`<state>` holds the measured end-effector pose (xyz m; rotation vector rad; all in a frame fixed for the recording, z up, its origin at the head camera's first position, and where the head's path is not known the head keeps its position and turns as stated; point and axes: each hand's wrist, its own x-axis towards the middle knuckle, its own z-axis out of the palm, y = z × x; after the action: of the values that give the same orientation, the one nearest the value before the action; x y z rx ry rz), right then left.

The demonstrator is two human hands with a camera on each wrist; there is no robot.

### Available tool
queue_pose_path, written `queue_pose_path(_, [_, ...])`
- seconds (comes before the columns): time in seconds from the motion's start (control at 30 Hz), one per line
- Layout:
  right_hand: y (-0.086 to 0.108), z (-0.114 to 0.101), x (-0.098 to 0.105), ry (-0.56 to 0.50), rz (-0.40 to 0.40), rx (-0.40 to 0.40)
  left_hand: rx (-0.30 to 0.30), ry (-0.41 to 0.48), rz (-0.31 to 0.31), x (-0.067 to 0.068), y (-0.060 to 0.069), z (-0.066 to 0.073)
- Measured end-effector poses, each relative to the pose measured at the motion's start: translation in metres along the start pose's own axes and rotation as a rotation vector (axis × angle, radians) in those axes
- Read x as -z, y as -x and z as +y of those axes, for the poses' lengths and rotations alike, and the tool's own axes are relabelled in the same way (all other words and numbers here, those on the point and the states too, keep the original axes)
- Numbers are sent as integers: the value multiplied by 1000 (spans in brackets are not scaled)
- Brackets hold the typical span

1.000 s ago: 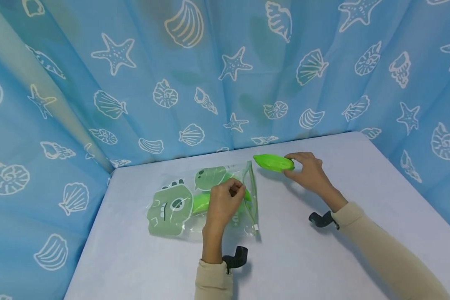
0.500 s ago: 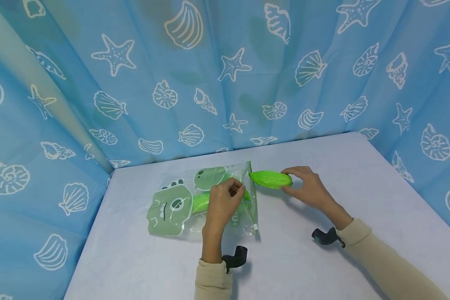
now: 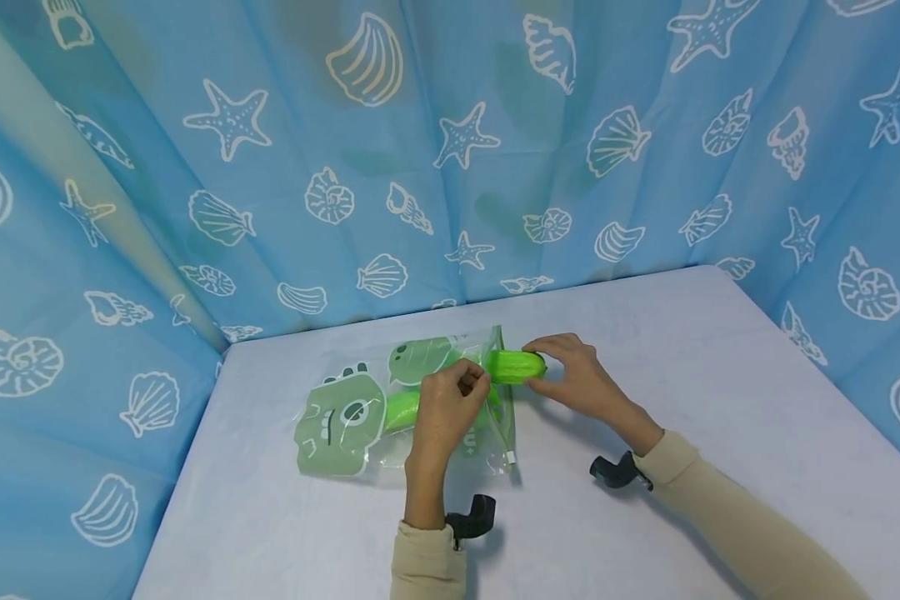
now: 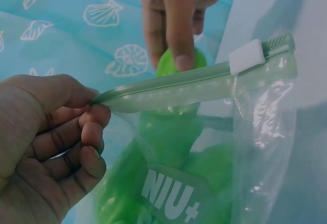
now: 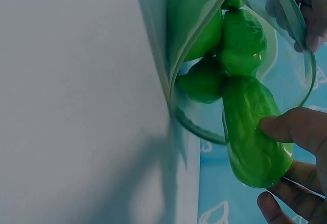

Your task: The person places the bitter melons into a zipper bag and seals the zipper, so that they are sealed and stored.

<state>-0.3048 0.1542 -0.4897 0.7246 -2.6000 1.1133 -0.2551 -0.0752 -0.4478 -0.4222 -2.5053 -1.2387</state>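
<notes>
A clear zip bag (image 3: 337,427) with green monster prints lies on the table, its mouth facing right. My left hand (image 3: 448,408) pinches the upper lip of the mouth between thumb and index finger, holding it raised. My right hand (image 3: 581,379) grips the blunt end of a bright green cucumber-shaped toy vegetable (image 3: 519,367). Its front part is inside the mouth; the rounded end sticks out. Several other glossy green pieces (image 5: 244,43) lie inside, partly hidden by the bag's prints and my left hand. A white slider (image 4: 247,56) sits on the zip strip.
The white table (image 3: 270,533) runs back to a blue curtain (image 3: 420,150) with white shell and starfish prints. Black wrist mounts (image 3: 474,518) stick out beside both sleeves.
My right hand has moved left and slightly toward me, bringing the cucumber-shaped toy from outside the bag partly into its mouth. The left hand has stayed on the bag's edge.
</notes>
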Motion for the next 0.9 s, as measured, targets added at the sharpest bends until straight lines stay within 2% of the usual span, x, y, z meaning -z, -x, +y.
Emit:
queue_pose_path(0.43, [-16,-17,-28,13,-7,52,-8,5,-10,2,1,-2])
queue_pose_path(0.9, [-23,-34,-42,36,-14,2,-21,13,-10,3,3,-4])
